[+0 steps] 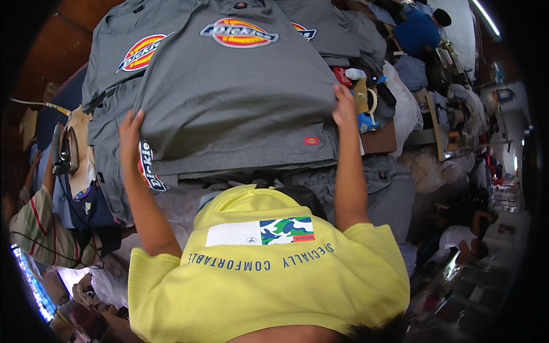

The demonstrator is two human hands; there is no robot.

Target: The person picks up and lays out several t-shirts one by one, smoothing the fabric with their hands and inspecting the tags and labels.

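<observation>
A grey T-shirt with an oval red and yellow chest print is spread in front of me, its hem toward me. A small red label sits near the hem on the right. My left hand grips the shirt's left side edge, thumb on top. On the opposite edge, my right hand pinches the cloth, with some fingers hidden. Beneath and behind lie more grey T-shirts with the same print, one grey shirt showing at the far left.
Right of the shirt are a red can, a white bottle and a tape roll. An iron-like tool with a cord stands at left near a person in a striped shirt. Another person in blue is at the far right.
</observation>
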